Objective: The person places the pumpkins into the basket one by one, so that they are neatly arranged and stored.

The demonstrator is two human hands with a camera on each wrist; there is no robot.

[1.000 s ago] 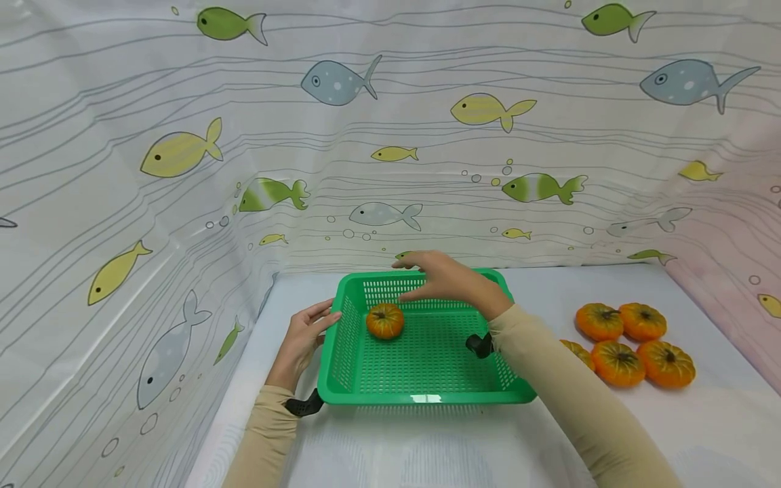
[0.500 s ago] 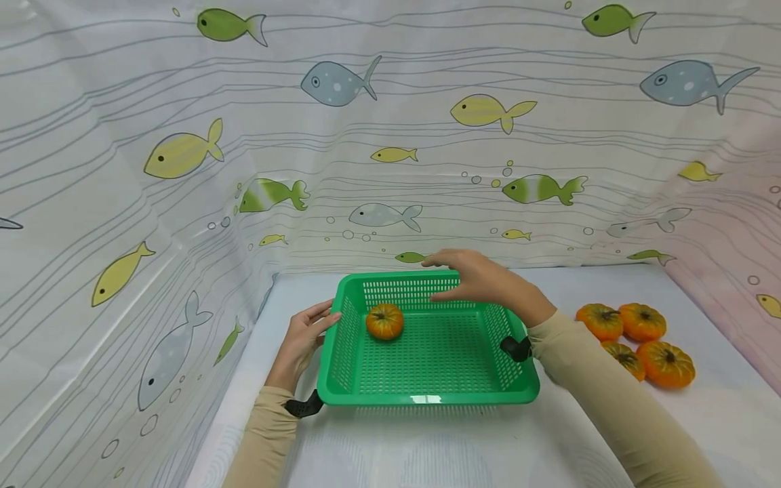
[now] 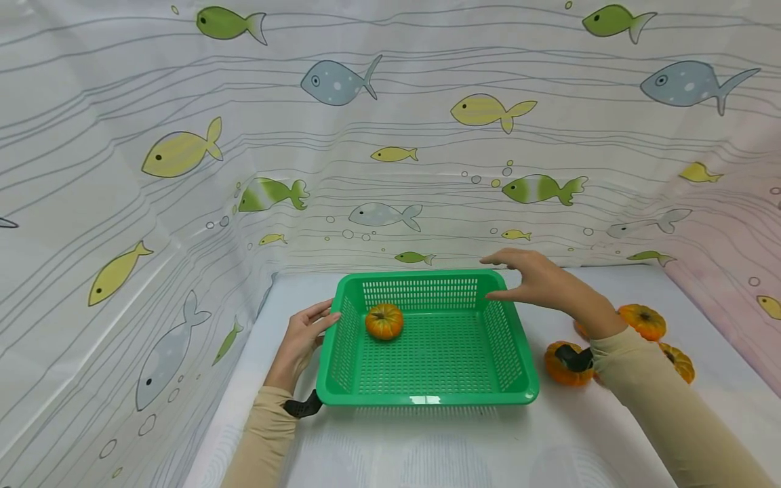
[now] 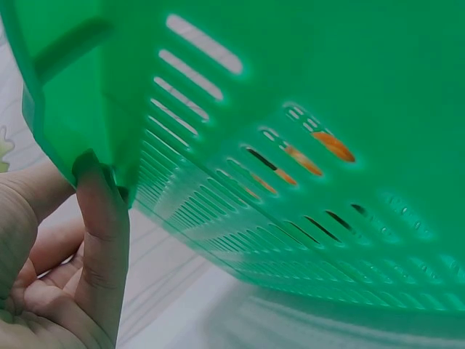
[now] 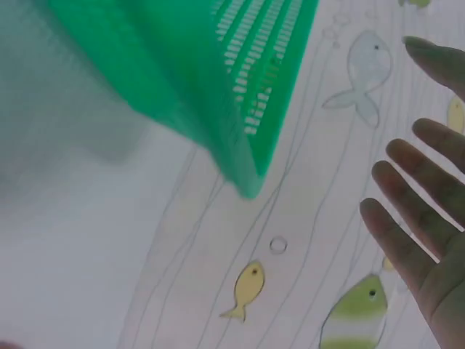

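Note:
A green slotted plastic basket (image 3: pixel 427 400) stands on the white table with one small orange-green pumpkin (image 3: pixel 384 322) inside, near its left wall. My left hand (image 3: pixel 302 339) pinches the basket's left rim. Up close in the left wrist view, bent fingers (image 4: pixel 102 233) meet the rim, and orange shows through the slots. Above the basket's back right corner is my right hand (image 3: pixel 537 281), holding nothing. Its fingers (image 5: pixel 410 225) are spread and fairly straight in the right wrist view.
More pumpkins lie right of the basket: a near one (image 3: pixel 564 379) partly behind the black wrist camera (image 3: pixel 573 358), a back one (image 3: pixel 647 322) and a right one (image 3: pixel 678 362). The right sleeve (image 3: pixel 665 400) hides parts of the group. A fish-patterned curtain (image 3: pixel 427 183) encloses the table.
My right hand has moved right, from over the middle of the basket to its back right corner, its arm now covering more of the pumpkins. The left hand and basket stay put.

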